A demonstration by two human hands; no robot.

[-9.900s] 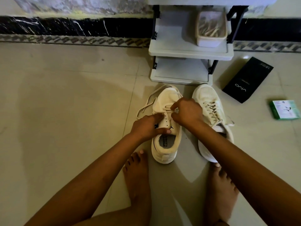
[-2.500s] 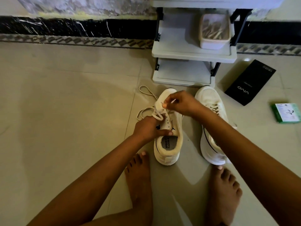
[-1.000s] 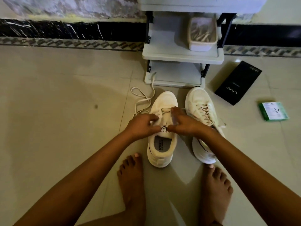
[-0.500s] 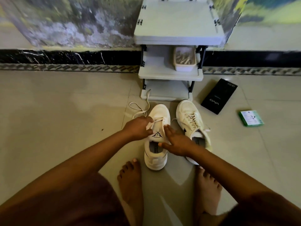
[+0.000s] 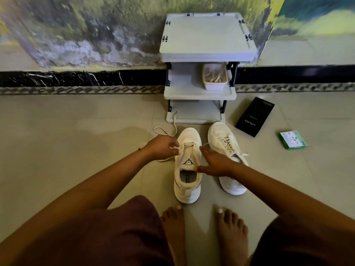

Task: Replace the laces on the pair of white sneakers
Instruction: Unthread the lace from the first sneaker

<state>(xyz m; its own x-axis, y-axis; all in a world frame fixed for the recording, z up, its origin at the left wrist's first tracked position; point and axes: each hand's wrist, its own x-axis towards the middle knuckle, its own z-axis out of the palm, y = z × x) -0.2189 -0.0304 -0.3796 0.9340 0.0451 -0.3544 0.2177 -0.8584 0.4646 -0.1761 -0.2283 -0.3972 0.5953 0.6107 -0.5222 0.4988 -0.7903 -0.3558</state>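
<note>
Left hand (image 5: pixel 162 146) pinches the lace (image 5: pixel 189 144) at the left eyelet row of the near sneaker (image 5: pixel 188 164), fingers curled on the strand. Right hand (image 5: pixel 215 162) lies with fingers fairly straight against that shoe's right flank and tongue edge, bracing it and gripping nothing that I can see.

Head view, the only one: near sneaker sits on the floor (image 5: pixel 76 150) between the hands, toe toward a small shelf unit (image 5: pixel 199 93). I see one lace crossing near the toe; eyelets below it look unlaced, tongue exposed. Slack lace loops on the floor left of the toe, just by the shelf base. Second sneaker (image 5: pixel 226 150) stands just beside on the right, laced up along its rows. A tub (image 5: pixel 214 77) rests on the middle shelf, contents unclear. Black box (image 5: pixel 254 116) and green box (image 5: pixel 292 140) lie well to the right.

Judgement: step in hand is threading the near shoe, early rows only. Next move calls for drawing the pinched end snug, then feeding it through the next eyelet across, with the right hand keeping the shoe steady.
</note>
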